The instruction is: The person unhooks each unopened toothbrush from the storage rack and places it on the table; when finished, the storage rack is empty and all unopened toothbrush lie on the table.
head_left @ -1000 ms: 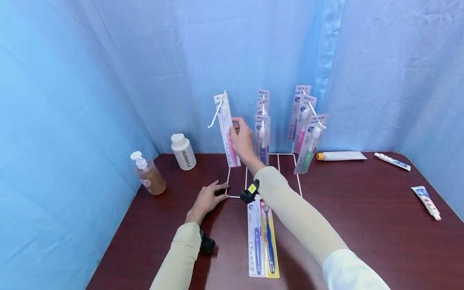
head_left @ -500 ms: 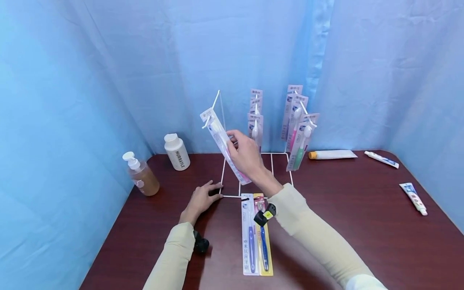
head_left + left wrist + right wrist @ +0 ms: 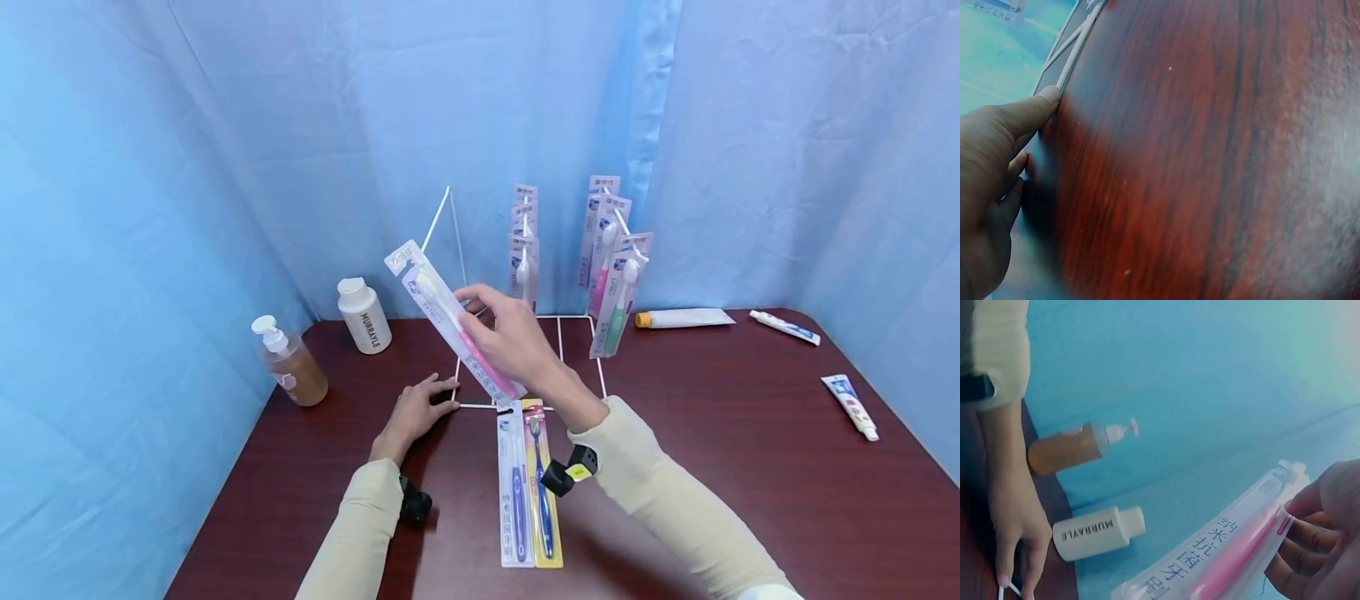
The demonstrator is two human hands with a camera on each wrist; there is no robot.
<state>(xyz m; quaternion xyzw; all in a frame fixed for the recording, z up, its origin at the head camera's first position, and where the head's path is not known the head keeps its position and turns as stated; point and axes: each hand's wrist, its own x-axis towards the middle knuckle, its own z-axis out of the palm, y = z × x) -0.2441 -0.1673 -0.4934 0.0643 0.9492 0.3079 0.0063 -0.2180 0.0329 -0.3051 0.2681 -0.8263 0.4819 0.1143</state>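
My right hand (image 3: 508, 332) pinches a packaged pink toothbrush (image 3: 459, 327) at its edge, and the package tilts with its top to the left. That top lies in front of the rack's left prong (image 3: 437, 218), hiding the prong's end. In the right wrist view the toothbrush package (image 3: 1229, 550) lies between thumb and fingers. My left hand (image 3: 412, 417) touches the front left corner of the white wire rack (image 3: 474, 406) with spread fingertips. In the left wrist view the thumb of the left hand (image 3: 997, 144) rests on the rack's wire (image 3: 1077, 50).
Packaged toothbrushes hang on the middle prong (image 3: 522, 267) and right prong (image 3: 621, 292). A purple toothbrush pack (image 3: 516, 492) and a blue one (image 3: 543, 492) lie in front. A pump bottle (image 3: 296, 371) and white bottle (image 3: 364, 317) stand left; toothpaste tubes (image 3: 851, 407) lie right.
My right hand has drawn the pink toothbrush package forward along the left prong, toward me, and tilted it. The left hand has stayed at the rack's corner. The head view has shifted slightly.
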